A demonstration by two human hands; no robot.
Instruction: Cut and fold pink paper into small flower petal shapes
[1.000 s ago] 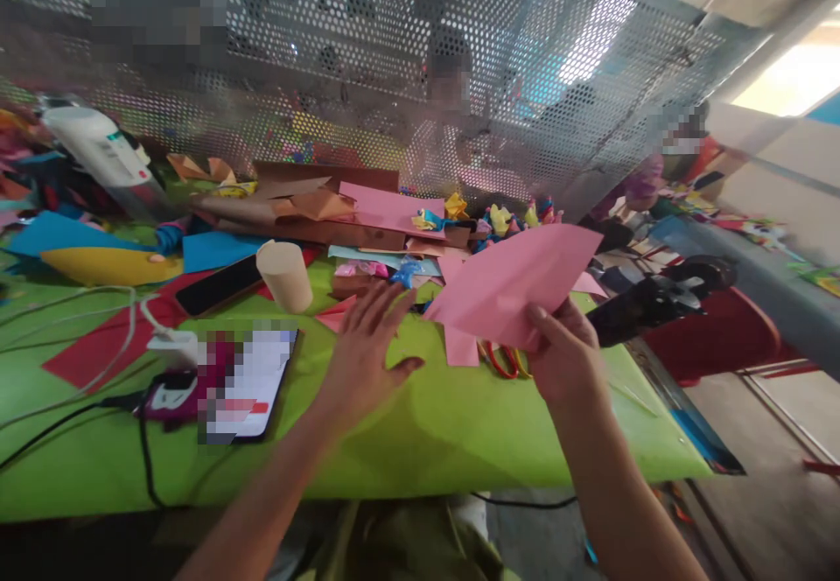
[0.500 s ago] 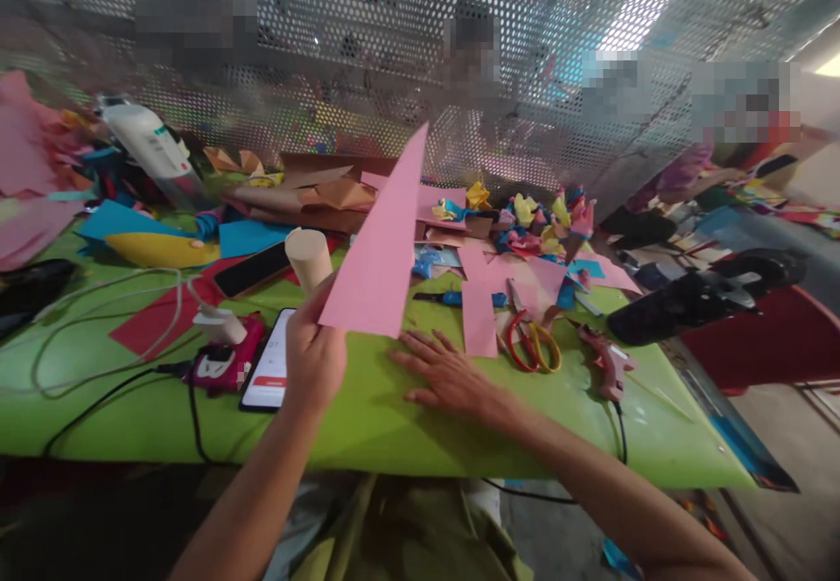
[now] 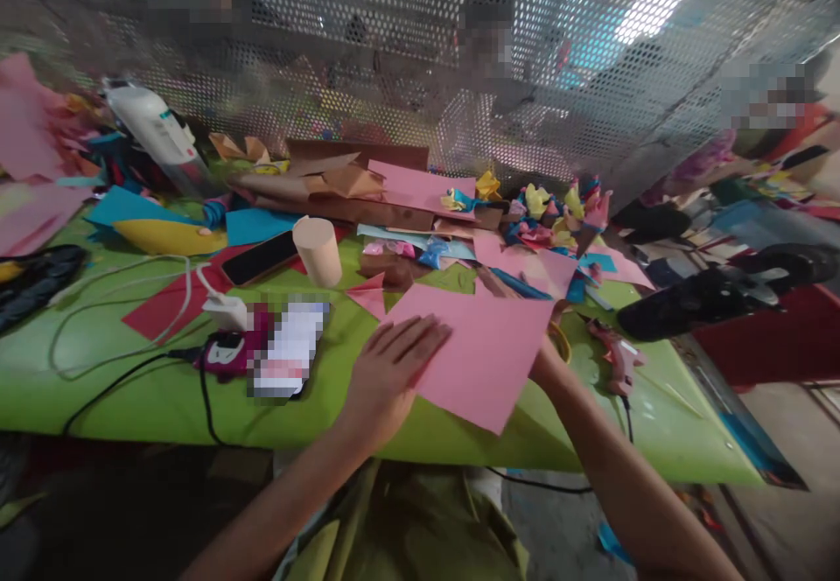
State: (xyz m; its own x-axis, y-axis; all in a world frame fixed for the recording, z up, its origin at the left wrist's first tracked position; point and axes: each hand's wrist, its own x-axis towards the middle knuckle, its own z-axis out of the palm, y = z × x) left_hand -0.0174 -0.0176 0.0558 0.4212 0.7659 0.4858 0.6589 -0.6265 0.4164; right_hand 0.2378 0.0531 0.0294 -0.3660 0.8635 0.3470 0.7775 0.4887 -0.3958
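One pink sheet (image 3: pixel 489 349), your left fingers (image 3: pixel 410 340) close together atop it, thumb unseen. Your right hand (image 3: pixel 544 362): partly behind it, finger state indeterminable.

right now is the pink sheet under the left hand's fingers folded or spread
Spread, it appears: the pink sheet shows one broad face, the left hand overlapping its left edge. Cannot tell whether it's doubled underneath.

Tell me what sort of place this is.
Probably a paper-craft workspace, judging by the flat pink paper sheet, the flat red paper sheet and what looks like a pink, pistol-shaped glue gun.
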